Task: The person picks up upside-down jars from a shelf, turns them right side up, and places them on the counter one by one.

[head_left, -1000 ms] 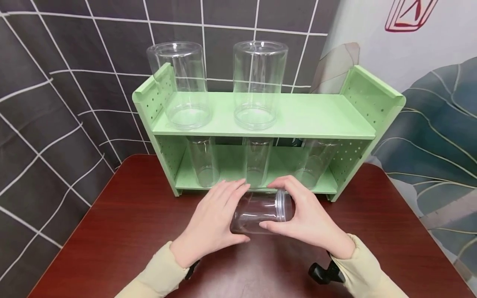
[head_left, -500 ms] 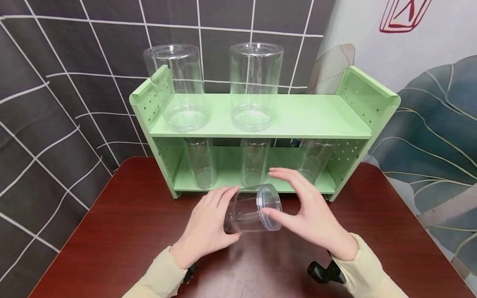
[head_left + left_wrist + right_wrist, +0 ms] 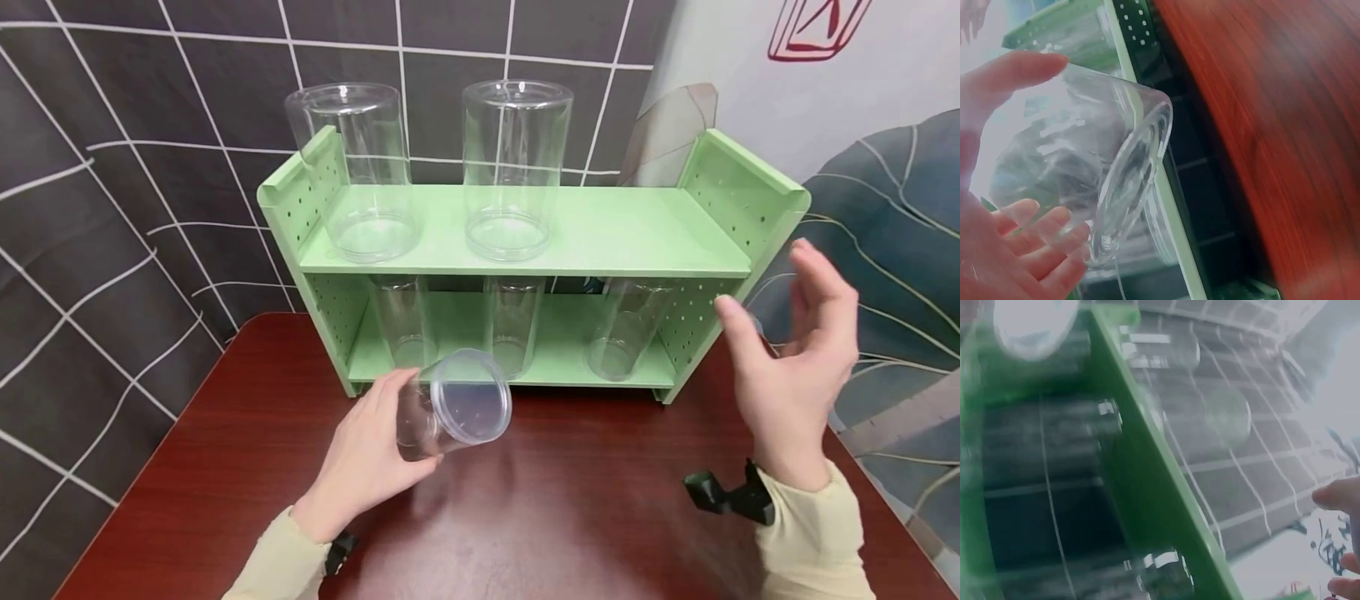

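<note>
In front of the shelf, my left hand (image 3: 367,458) grips a clear plastic jar (image 3: 423,417) round its body. The jar lies tilted in the air, its round lidded end (image 3: 472,396) facing right and toward me. The left wrist view shows the thumb on one side of the jar (image 3: 1072,137) and the fingers on the other. Over at the right, my right hand (image 3: 798,358) is raised beside the shelf's right end, thumb and fingers apart, holding nothing. In the right wrist view only part of that hand (image 3: 1341,531) shows at the edge.
A green two-tier shelf (image 3: 637,233) stands on the red-brown table (image 3: 600,517). Its upper board bears two large clear jars, left (image 3: 367,175) and middle (image 3: 513,171). Three narrower clear jars stand below, one at the right (image 3: 626,333). A dark tiled wall (image 3: 187,125) rises behind.
My right hand has let go of the jar's lidded end and moved right and up. My left hand has shifted left with the jar, turning its lidded end toward me.
</note>
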The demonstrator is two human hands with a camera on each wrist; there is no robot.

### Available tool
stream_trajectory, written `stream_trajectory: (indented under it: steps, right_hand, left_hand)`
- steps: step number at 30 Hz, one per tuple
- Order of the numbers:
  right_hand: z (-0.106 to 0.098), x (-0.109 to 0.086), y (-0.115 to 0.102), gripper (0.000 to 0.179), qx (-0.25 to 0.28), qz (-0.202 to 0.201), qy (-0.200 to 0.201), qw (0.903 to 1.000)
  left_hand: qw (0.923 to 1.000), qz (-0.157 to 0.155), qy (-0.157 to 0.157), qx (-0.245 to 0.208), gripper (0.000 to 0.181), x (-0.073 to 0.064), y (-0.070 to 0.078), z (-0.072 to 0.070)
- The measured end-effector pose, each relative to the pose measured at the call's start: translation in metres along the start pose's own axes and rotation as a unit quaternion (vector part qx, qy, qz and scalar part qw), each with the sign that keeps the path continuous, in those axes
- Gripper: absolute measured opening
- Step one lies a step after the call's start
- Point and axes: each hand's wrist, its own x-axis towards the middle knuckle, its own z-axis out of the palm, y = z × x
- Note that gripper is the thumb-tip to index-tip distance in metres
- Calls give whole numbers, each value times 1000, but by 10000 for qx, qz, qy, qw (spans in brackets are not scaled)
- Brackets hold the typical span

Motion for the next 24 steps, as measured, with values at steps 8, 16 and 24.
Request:
stream_trajectory:
  steps: [8,16,24]
  right_hand:
    - [-12,27,42,63,-816,958,-35,9920]
    - [-8,41,73,48,-848,1251,115,9884]
    - [-2,44,69,36,-1024,1325,663,9836]
  left_hand:
    - [9971,-379,366,-555,107,-15,-17,-18]
    - [9898,-976,909,-497,115,-27,-38,-38]
    - [9692,-1063,2161,-513,118,-28,-68,-66]
